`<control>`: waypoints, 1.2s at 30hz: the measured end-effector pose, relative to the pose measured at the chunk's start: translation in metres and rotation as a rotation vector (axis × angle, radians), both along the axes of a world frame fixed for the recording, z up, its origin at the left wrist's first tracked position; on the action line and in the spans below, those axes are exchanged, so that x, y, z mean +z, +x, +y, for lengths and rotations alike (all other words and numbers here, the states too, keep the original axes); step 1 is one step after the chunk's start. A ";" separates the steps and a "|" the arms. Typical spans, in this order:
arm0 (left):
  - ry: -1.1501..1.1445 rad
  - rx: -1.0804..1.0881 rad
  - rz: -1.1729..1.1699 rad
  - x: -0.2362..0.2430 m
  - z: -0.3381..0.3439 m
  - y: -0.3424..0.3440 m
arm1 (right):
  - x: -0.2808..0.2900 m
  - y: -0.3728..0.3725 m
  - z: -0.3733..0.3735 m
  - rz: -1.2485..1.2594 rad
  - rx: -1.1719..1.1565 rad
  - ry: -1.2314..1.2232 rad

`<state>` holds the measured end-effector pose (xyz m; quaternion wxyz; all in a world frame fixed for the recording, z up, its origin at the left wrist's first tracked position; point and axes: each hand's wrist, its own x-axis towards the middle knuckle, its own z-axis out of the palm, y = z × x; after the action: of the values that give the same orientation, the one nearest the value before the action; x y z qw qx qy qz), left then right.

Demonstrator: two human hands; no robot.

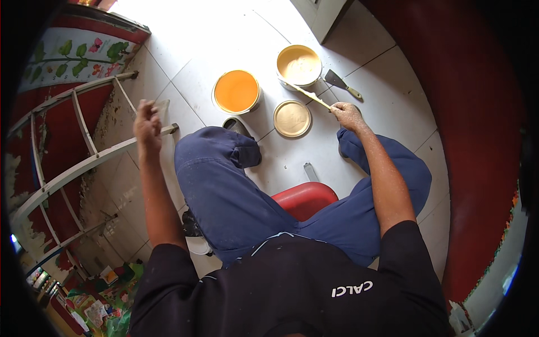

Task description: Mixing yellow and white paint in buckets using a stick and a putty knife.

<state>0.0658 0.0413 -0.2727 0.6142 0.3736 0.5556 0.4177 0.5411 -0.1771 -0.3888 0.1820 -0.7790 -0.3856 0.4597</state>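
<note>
My right hand [348, 116] grips a thin stick [315, 98] coated in cream paste, its far end at the near rim of a bucket of cream-coloured paste [299, 65]. On the left, my left hand [147, 124] is raised with curled fingers. A pale, flat, blurry piece [163, 108] shows beside those fingers; whether they hold it is unclear. Left of the paste bucket stands a bucket of orange paint [237, 92]. A round lid [292, 118] smeared with cream lies between the buckets and my knees. Right of the paste bucket, a putty knife [343, 85] rests on the tiles.
A white metal ladder-like frame [84, 124] stands at the left by a peeling red wall. Another red wall [477, 140] curves along the right. I sit on a red seat [305, 200]. A door edge [331, 21] juts in at the top; colourful scraps [104, 300] lie lower left.
</note>
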 end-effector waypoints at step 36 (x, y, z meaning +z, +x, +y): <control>0.505 -0.853 0.917 -0.010 0.035 0.237 | -0.221 -0.063 -0.074 -0.744 -0.023 -0.250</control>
<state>0.3025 0.0765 -0.2832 0.3212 0.8319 0.4491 0.0548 0.4777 -0.2513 -0.6099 -0.0613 -0.9130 -0.3574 0.1870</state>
